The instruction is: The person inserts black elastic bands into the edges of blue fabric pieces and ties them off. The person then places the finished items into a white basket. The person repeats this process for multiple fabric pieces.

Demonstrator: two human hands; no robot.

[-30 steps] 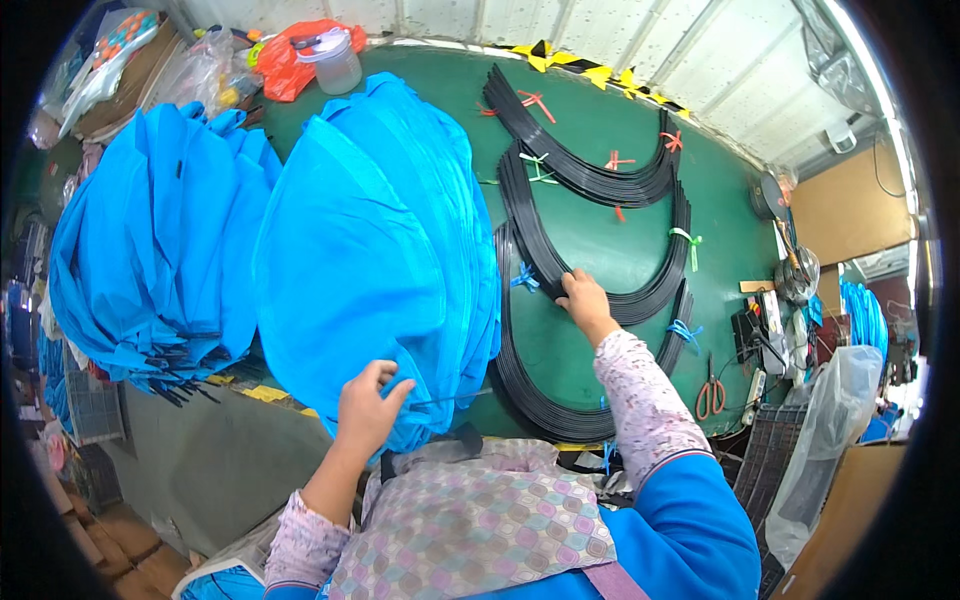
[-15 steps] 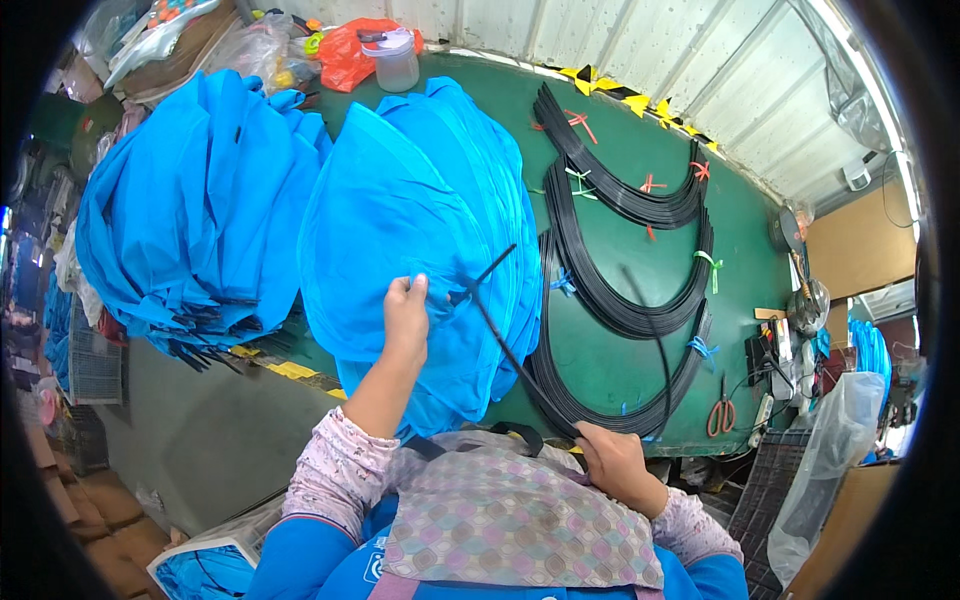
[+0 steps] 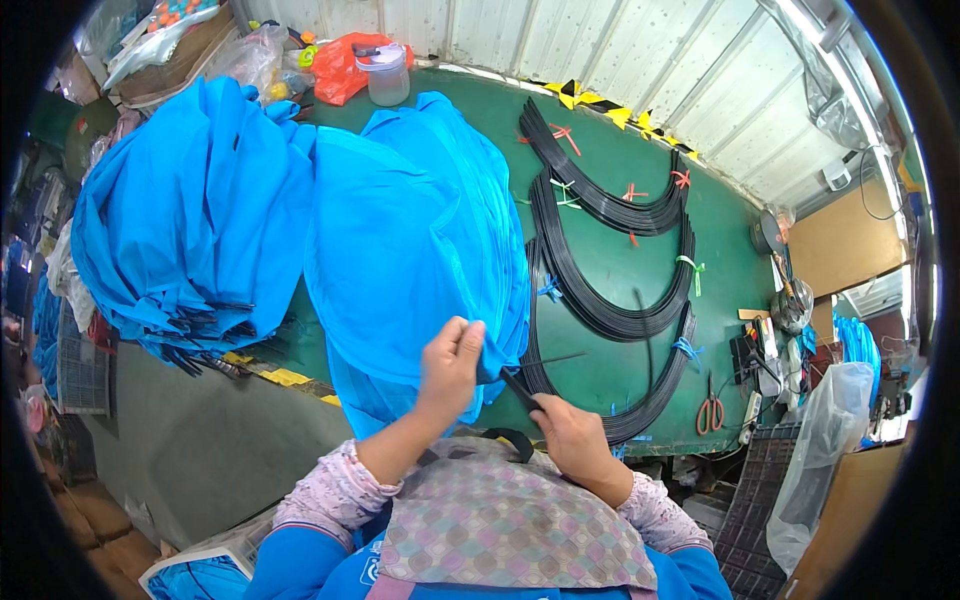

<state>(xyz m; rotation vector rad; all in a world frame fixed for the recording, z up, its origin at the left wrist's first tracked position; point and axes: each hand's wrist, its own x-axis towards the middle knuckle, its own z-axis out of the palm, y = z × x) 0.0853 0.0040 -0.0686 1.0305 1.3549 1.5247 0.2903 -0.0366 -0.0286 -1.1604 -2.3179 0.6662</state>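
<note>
My left hand (image 3: 452, 365) is closed, pinching the dark-trimmed near right corner of a blue fabric piece (image 3: 405, 240) that lies on a stack of similar pieces. My right hand (image 3: 578, 435) grips a thin black flexible strip (image 3: 519, 391) between thumb and fingers. The strip's tip meets the fabric corner beside my left fingers; whether it is inside the fabric cannot be made out. Right of the fabric lie curved bundles of black strips (image 3: 620, 325), bound with red, green and blue ties.
Another heap of blue fabric (image 3: 195, 200) with dark ends covers the green table's (image 3: 735, 330) left side. Scissors (image 3: 710, 412) lie at the right. A lidded plastic tub (image 3: 388, 82) and a red bag (image 3: 340, 70) stand at the back, near a corrugated wall (image 3: 480, 40).
My left hand has come down and right and now pinches the fabric corner. My right hand has shifted left and up, bringing the black strip's tip to that corner.
</note>
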